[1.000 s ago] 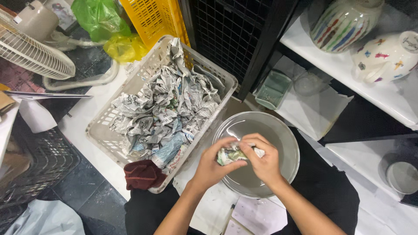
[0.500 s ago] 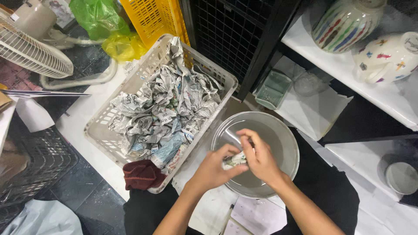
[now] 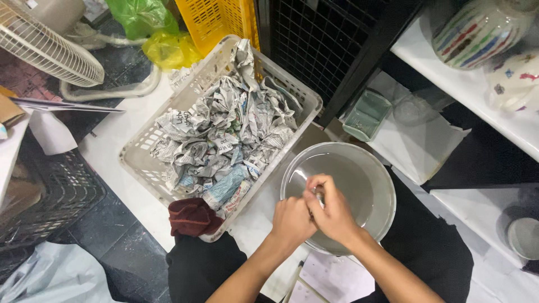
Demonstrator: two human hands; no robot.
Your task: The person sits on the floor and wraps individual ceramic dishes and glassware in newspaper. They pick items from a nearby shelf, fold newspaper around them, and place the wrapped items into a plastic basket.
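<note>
Both my hands are pressed together over the near-left part of a wide, shallow, grey bowl (image 3: 365, 179). My left hand (image 3: 291, 220) and my right hand (image 3: 332, 212) are closed around a small wad of crumpled newspaper (image 3: 318, 194), and only a sliver of it shows between the fingers. To the left of the bowl stands a white plastic basket (image 3: 140, 151) heaped with crumpled newspaper (image 3: 224, 129). A dark red cloth (image 3: 191, 216) lies over the basket's near corner, close to my left forearm.
A white fan (image 3: 45, 45), green (image 3: 140, 14) and yellow (image 3: 168, 47) plastic bags and a yellow crate (image 3: 219, 19) are at the back left. A black wire grid (image 3: 320, 39), a small green glass dish (image 3: 368, 115), white paper sheets (image 3: 421, 146) and painted ceramic jars (image 3: 477, 31) on a white shelf are on the right.
The newspaper wad showed plainly between my hands before. Now my hands have closed tighter around it and shifted slightly toward the bowl's near-left side.
</note>
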